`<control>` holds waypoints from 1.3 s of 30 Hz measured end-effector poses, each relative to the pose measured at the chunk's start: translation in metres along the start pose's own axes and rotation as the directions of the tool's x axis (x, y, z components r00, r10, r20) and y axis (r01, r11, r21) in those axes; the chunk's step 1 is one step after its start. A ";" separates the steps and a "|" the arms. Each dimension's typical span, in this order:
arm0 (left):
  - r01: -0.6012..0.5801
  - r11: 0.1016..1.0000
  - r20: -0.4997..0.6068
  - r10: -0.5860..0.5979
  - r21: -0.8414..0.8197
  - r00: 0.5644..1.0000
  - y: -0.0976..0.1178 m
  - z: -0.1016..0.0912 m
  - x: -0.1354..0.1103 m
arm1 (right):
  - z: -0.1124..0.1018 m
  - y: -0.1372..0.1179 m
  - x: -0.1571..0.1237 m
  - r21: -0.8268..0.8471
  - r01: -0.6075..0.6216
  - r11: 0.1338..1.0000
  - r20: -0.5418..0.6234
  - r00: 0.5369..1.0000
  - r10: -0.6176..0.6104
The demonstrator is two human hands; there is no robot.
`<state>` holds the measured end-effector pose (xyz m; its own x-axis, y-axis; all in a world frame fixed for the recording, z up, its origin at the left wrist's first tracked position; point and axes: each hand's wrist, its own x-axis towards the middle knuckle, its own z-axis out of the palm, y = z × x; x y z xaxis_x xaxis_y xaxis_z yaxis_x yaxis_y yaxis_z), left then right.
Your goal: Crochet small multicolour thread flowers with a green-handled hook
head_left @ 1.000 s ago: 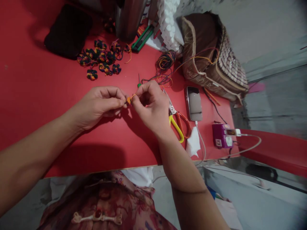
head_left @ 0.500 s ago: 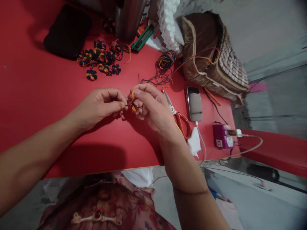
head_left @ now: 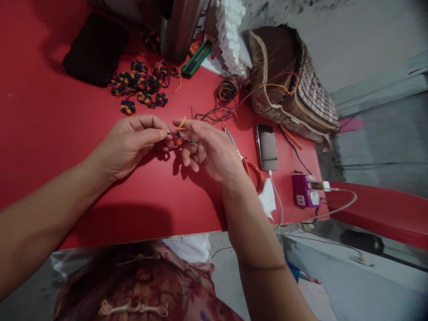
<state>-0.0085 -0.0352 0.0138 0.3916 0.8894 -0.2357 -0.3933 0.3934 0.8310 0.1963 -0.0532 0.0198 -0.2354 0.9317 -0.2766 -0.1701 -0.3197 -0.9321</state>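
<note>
My left hand (head_left: 132,142) and my right hand (head_left: 209,149) meet above the red table (head_left: 50,133), fingertips almost touching. Between them is a tiny crochet piece (head_left: 179,139) of orange and dark yarn. The left thumb and forefinger pinch it. The right hand's fingers are partly spread, with a thin green-handled crochet hook (head_left: 190,141) held among them and the multicoloured yarn (head_left: 217,117) running over them towards a loose tangle behind.
Several finished crochet flowers (head_left: 140,84) lie at the back beside a black pouch (head_left: 95,49). Scissors (head_left: 249,165), a phone (head_left: 266,140) on a cable, a purple charger (head_left: 303,197), a steel flask (head_left: 179,26) and a brown bag (head_left: 287,80) sit to the right.
The right hand has turned over and opened its fingers, bringing the hook across the piece. The left hand kept its pinch. The view shifted slightly.
</note>
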 end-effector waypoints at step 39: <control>-0.139 0.876 0.052 0.129 0.463 0.990 -0.001 0.003 -0.012 | 0.019 0.010 -0.003 -0.058 0.212 0.976 -0.123 0.968 -0.218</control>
<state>-0.0103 -0.0464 0.0172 0.3801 0.9196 -0.0998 -0.0137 0.1135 0.9934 0.1775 -0.0624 0.0161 -0.0735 0.9929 -0.0935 -0.1600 -0.1043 -0.9816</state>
